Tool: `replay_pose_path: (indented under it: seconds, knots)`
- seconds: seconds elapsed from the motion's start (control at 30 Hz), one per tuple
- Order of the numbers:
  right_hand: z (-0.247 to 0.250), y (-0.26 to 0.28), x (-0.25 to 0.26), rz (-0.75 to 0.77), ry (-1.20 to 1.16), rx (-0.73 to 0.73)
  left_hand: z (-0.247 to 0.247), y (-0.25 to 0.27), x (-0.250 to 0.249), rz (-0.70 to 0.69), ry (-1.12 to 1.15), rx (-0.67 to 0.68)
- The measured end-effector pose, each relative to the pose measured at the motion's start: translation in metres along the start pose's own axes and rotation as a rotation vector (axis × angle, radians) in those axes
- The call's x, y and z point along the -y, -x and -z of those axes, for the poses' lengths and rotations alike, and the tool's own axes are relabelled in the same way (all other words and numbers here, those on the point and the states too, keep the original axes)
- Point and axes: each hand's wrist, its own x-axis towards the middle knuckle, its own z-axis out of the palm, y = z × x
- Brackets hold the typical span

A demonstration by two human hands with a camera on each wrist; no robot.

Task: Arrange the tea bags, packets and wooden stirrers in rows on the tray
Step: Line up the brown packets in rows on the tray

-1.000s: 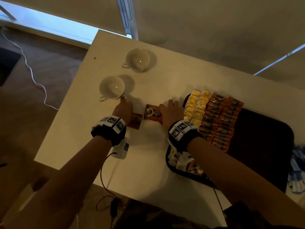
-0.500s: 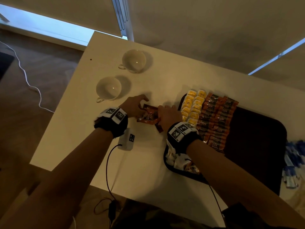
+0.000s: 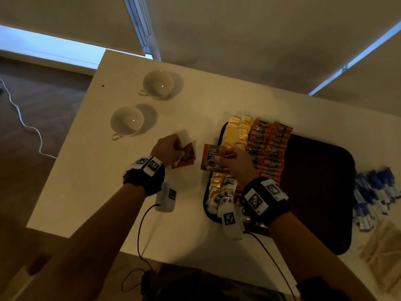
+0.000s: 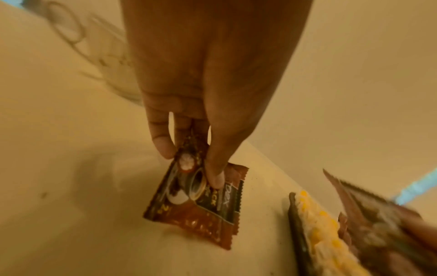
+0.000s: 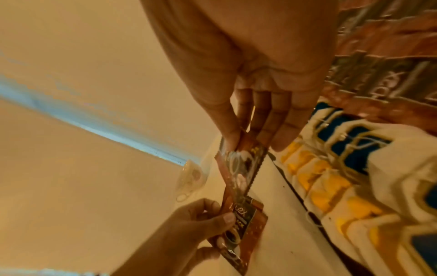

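My left hand (image 3: 173, 146) pinches a brown coffee packet (image 3: 186, 156) just above the white table, thumb and fingers on its top edge (image 4: 196, 196). To its right, my right hand (image 3: 230, 159) pinches a second brown packet (image 3: 210, 156) at the left rim of the dark tray (image 3: 314, 181); the right wrist view shows this packet (image 5: 238, 168) hanging from the fingertips. On the tray lie rows of yellow tea bags (image 3: 236, 133) and orange-brown stick packets (image 3: 269, 144). White and blue tea bags (image 3: 221, 192) sit at its near left corner.
Two white cups (image 3: 127, 121) (image 3: 158, 83) stand on the table to the far left. Blue packets (image 3: 373, 192) and a pale bundle of stirrers (image 3: 384, 253) lie right of the tray. The tray's right half is bare. A cable runs off the near table edge.
The hands, together over the packets half a second ago, have drawn apart with one brown packet each. The right hand has moved right to the tray's rim.
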Motion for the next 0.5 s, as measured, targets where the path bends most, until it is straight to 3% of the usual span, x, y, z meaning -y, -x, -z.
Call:
replay_pose_path:
  seconds: [0.13, 0.23, 0.5]
  knots:
    - [0.013, 0.017, -0.006, -0.077, -0.192, 0.082, -0.006, 0.028, -0.009, 0.046, 0.448, -0.079]
    - [0.027, 0.033, -0.015, -0.083, -0.263, 0.096, -0.015, 0.060, -0.032, -0.002, 0.700, -0.013]
    - [0.081, 0.069, -0.051, -0.018, -0.204, 0.091, -0.079, 0.117, -0.081, 0.004, 0.813, 0.245]
